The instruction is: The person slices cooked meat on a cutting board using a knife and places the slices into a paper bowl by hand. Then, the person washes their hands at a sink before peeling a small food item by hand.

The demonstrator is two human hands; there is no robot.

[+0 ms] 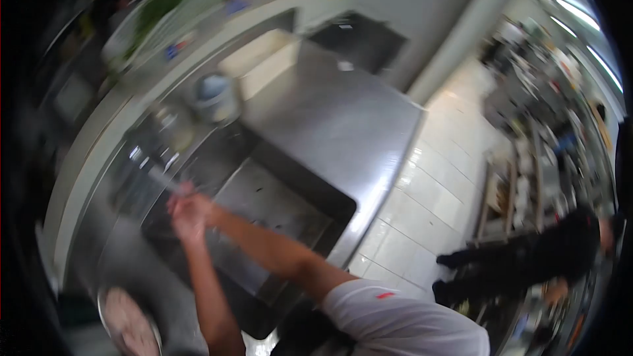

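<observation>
My left hand [187, 225] and my right hand [201, 207] are pressed together over the left side of a steel sink [277, 191]. They sit just below a metal tap [157, 173], and a pale streak like running water reaches them. Motion blur smears the fingers, and the hands partly cover each other, so I cannot tell how the fingers are bent or whether anything is between them. Small dark scraps lie on the sink floor. A round metal bowl [99, 310] with pale pinkish contents stands at the lower left.
Behind the sink stand a clear jar [174, 130], a grey bucket [217, 99] and a cream plastic tub [261, 62]. A steel counter [343, 118] adjoins it. Greens fill a white basket [188, 16]. A person in black [541, 254] is across the tiled floor [409, 224], beside shelves.
</observation>
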